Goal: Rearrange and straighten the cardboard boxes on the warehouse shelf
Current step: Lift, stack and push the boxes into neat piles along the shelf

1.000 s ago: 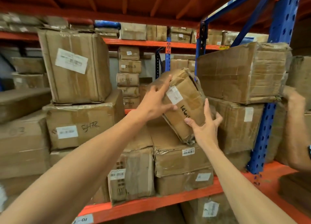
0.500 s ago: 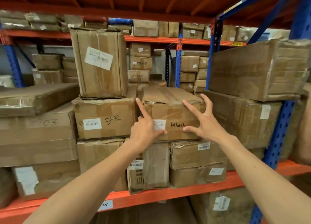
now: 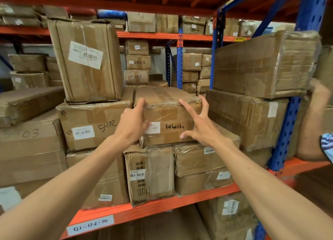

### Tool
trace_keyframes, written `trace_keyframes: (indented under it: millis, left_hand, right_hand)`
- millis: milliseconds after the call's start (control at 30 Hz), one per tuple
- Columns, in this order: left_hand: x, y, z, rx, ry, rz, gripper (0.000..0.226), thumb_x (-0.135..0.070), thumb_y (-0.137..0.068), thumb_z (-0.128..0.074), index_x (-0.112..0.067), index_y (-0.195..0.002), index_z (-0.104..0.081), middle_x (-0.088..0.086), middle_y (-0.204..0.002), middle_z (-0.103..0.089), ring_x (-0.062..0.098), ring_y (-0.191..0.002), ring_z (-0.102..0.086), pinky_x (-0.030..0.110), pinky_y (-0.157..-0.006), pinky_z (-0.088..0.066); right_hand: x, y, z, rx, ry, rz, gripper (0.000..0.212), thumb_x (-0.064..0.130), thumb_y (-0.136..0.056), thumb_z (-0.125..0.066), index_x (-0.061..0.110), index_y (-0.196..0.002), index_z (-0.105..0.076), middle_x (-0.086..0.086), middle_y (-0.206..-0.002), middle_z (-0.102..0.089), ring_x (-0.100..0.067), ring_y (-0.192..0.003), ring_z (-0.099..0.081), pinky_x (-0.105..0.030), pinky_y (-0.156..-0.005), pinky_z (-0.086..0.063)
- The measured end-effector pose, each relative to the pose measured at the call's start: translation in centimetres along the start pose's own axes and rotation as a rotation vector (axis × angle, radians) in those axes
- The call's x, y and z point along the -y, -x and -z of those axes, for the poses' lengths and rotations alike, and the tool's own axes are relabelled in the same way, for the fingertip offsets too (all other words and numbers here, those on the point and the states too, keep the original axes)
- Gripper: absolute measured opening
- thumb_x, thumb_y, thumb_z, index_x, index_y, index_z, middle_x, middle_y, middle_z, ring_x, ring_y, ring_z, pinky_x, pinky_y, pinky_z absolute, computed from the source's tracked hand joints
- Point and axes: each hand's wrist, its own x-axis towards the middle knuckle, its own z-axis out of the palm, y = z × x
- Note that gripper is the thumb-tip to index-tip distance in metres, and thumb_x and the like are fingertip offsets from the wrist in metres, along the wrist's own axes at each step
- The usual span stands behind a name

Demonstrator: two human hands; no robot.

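A small taped cardboard box (image 3: 169,103) with a white label and black handwriting lies flat and level on top of the middle stack on the shelf. My left hand (image 3: 132,126) is on its front left, one finger hooked over the top edge. My right hand (image 3: 200,128) spans its front right, fingers spread to the top edge and thumb low on the face. The box sits between the box marked 5472 (image 3: 93,124) on the left and a large box (image 3: 248,117) on the right.
A tall upright box (image 3: 86,59) stands on the 5472 box. Two crumpled boxes (image 3: 149,173) (image 3: 200,158) carry the small box, above the orange shelf beam (image 3: 162,205). A blue upright (image 3: 284,131) stands right, with another person's arm (image 3: 313,122) beyond it.
The small box went from tilted in the air between my hands to lying flat on the stack. My fingers now curl onto its top edge.
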Motion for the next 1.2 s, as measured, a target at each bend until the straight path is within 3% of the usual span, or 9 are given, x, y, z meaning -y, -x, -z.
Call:
trace_keyframes:
  millis: [267, 367, 500, 633, 767, 867, 1033, 1200]
  left_hand:
    - [0.6, 0.3, -0.1, 0.036, -0.085, -0.045, 0.050, -0.010, -0.090, -0.073, -0.029, -0.120, -0.038, 0.003, -0.072, -0.057, 0.018, -0.063, -0.054, 0.034, -0.057, -0.041]
    - [0.7, 0.4, -0.1, 0.041, -0.120, -0.036, 0.058, -0.011, -0.091, -0.071, -0.033, -0.133, -0.038, 0.000, -0.072, -0.053, 0.016, -0.063, -0.052, 0.036, -0.063, -0.045]
    - [0.1, 0.2, 0.5, 0.070, -0.246, -0.029, 0.068, -0.023, -0.092, -0.071, -0.037, -0.147, -0.033, -0.007, -0.073, -0.042, 0.028, -0.074, -0.052, 0.037, -0.067, -0.045]
    - [-0.5, 0.4, 1.7, 0.134, -0.331, -0.038, 0.075, -0.031, -0.091, -0.072, -0.037, -0.152, -0.030, 0.014, -0.101, -0.063, 0.038, -0.092, -0.064, 0.043, -0.074, -0.054]
    - [-0.8, 0.3, 2.9, 0.159, -0.354, -0.035, 0.077, -0.036, -0.088, -0.075, -0.032, -0.152, -0.033, 0.016, -0.115, -0.066, 0.039, -0.101, -0.064, 0.044, -0.078, -0.054]
    - [-0.8, 0.0, 3.2, 0.218, -0.208, 0.035, 0.086, -0.037, -0.085, -0.079, -0.027, -0.155, -0.031, 0.016, -0.129, -0.063, 0.036, -0.112, -0.062, 0.046, -0.093, -0.053]
    - [-0.8, -0.2, 2.4, 0.257, -0.073, 0.080, 0.099, -0.030, -0.082, -0.083, -0.028, -0.159, -0.022, 0.019, -0.144, -0.053, 0.039, -0.130, -0.052, 0.049, -0.108, -0.044]
    - [-1.6, -0.9, 1.7, 0.298, -0.122, 0.094, 0.116, -0.033, -0.070, -0.092, -0.028, -0.160, -0.018, 0.017, -0.140, -0.056, 0.038, -0.127, -0.053, 0.048, -0.106, -0.045]
  right_hand:
    - [0.5, 0.5, -0.2, 0.039, -0.012, -0.048, 0.132, 0.023, -0.066, -0.099, 0.073, -0.149, -0.010, 0.014, -0.161, 0.033, -0.046, -0.153, -0.021, -0.062, -0.118, -0.036]
    - [0.9, 0.9, -0.2, 0.044, -0.001, -0.072, 0.134, 0.023, -0.067, -0.098, 0.074, -0.150, -0.006, 0.010, -0.162, 0.037, -0.044, -0.154, -0.020, -0.061, -0.119, -0.035]
    - [1.5, 1.6, -0.6, 0.022, 0.006, -0.111, 0.131, 0.024, -0.075, -0.094, 0.075, -0.150, -0.001, 0.009, -0.162, 0.041, -0.043, -0.155, -0.021, -0.061, -0.118, -0.037]
    - [1.9, 2.3, -0.6, 0.025, -0.003, -0.157, 0.126, 0.028, -0.081, -0.091, 0.078, -0.147, 0.004, 0.007, -0.162, 0.042, -0.044, -0.154, -0.025, -0.059, -0.119, -0.036]
    - [2.5, 2.5, 0.1, 0.053, 0.020, -0.197, 0.125, 0.031, -0.083, -0.089, 0.079, -0.145, 0.009, 0.005, -0.164, 0.040, -0.043, -0.144, -0.043, -0.055, -0.110, -0.046]
    - [3.1, 2.2, 0.9, 0.069, 0.010, -0.226, 0.126, 0.034, -0.083, -0.089, 0.078, -0.145, 0.011, -0.001, -0.167, 0.034, -0.045, -0.141, -0.047, -0.055, -0.105, -0.048]
    - [3.6, 0.7, 2.0, 0.107, 0.057, -0.271, 0.135, 0.042, -0.076, -0.092, 0.079, -0.141, 0.020, -0.014, -0.170, 0.024, -0.051, -0.137, -0.049, -0.055, -0.100, -0.049]
    - [2.3, -0.3, 1.2, 0.121, 0.047, -0.217, 0.145, 0.048, -0.059, -0.100, 0.083, -0.136, 0.017, -0.005, -0.162, 0.042, -0.054, -0.139, -0.044, -0.059, -0.110, -0.044]
